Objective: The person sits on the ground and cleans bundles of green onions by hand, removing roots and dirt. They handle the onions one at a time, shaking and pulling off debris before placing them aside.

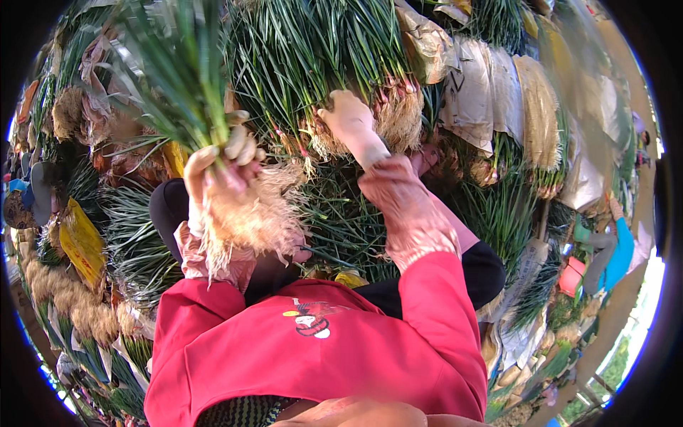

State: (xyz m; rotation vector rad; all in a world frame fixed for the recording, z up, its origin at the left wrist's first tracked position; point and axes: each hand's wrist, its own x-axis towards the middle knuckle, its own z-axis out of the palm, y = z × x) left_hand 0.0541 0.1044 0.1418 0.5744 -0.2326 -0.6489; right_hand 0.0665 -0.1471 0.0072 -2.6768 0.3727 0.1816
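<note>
My left hand (200, 179) is closed around a bunch of scallions (205, 115), raised above my lap. Its green leaves point up and look blurred, while pale fibrous roots (248, 213) hang below my fingers. Ahead of me lies a wide pile of scallions (304, 58), with pinkish bulbs and roots towards me. My right hand (352, 123) reaches into the near side of this pile, touching the stems just above the roots. Whether its fingers grip any stems cannot be made out. Beside that wrist is a thick tuft of roots (400, 120).
Loose green leaves (341, 213) cover the ground between my legs. Another scallion heap (141, 240) lies at my left, near a yellow bag (82, 243). Pale sacks (472, 91) lie at the right. Farther right, a person in blue (616, 256) is beside a red-pink stool or container (572, 276).
</note>
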